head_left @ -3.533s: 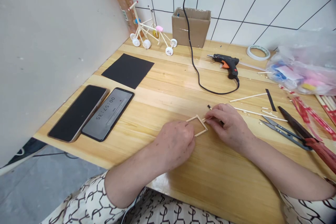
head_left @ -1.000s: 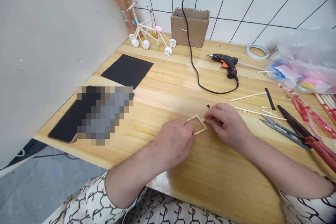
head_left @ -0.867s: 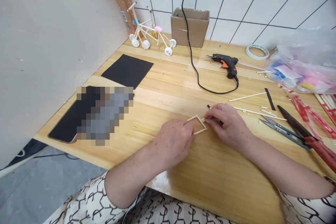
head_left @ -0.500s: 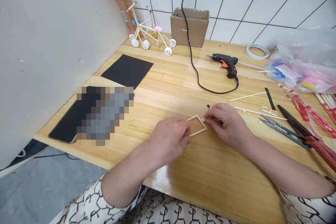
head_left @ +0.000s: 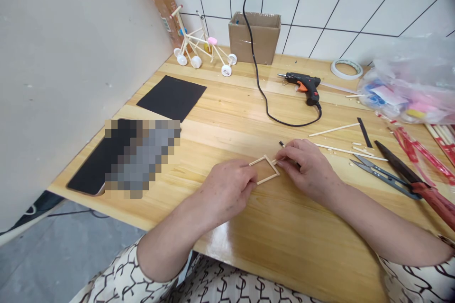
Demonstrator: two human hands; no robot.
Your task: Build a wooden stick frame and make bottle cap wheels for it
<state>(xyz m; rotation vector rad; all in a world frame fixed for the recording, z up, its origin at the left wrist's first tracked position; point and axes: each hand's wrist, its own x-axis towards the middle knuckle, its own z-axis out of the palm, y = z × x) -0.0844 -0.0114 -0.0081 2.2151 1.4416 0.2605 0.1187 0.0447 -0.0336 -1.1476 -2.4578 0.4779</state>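
One small stick frame [head_left: 272,165] is pinched by your left hand [head_left: 227,188] and your right hand [head_left: 308,164]. Your left hand slid back, so more frame now shows.

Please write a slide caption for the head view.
Left hand holding a wooden-stick frame, right hand pinching its end, hot-glue gun beyond.

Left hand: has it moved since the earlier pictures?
Yes, slightly: the left hand has shifted toward the person's left, farther from the glue gun lying on the table. More of the stick frame shows beyond it.
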